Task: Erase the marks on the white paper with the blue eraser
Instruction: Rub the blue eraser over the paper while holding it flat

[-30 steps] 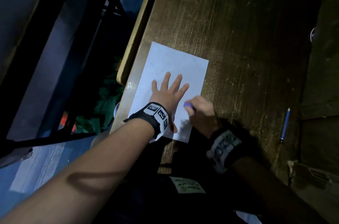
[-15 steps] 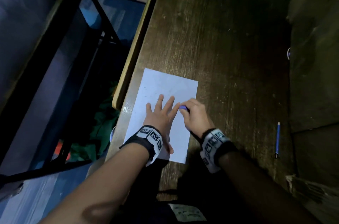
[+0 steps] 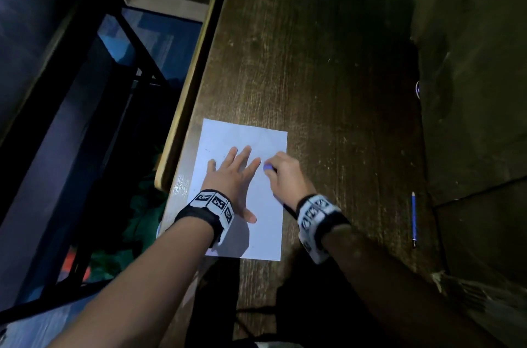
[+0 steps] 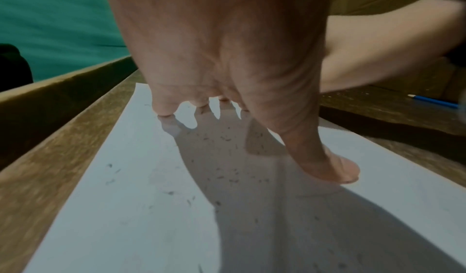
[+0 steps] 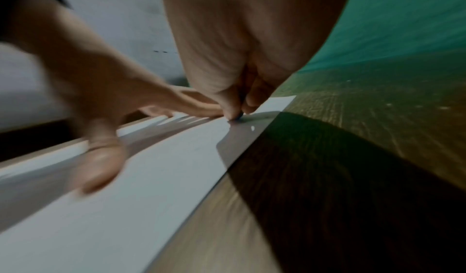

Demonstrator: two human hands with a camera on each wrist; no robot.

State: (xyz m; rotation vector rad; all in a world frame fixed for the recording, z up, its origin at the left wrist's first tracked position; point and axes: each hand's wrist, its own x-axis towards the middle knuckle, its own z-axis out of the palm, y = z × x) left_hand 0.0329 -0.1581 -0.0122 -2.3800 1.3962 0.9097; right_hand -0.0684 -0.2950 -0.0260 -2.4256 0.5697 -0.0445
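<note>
- Rubbing step in hand: R hand [image 3: 285, 176] pinches blue eraser [image 3: 267, 167], fingers curled tight round it, tip down on white paper [image 3: 268, 233].
- Eraser sits near sheet's R edge, just beside L index fingertip.
- L hand [image 3: 231, 176] flat, fingers spread, pins sheet to desk [image 3: 328, 62].
- Sheet's long axis runs away from body; faint marks lie beyond the eraser, so next strokes likely go forward.
- Pencil [image 3: 413, 219] well apart, R side.

A blue pencil [image 3: 413, 218] was laid on the dark wooden table [image 3: 313, 62], well right of centre; green cloth [image 3: 142, 213] was seen below.
</note>
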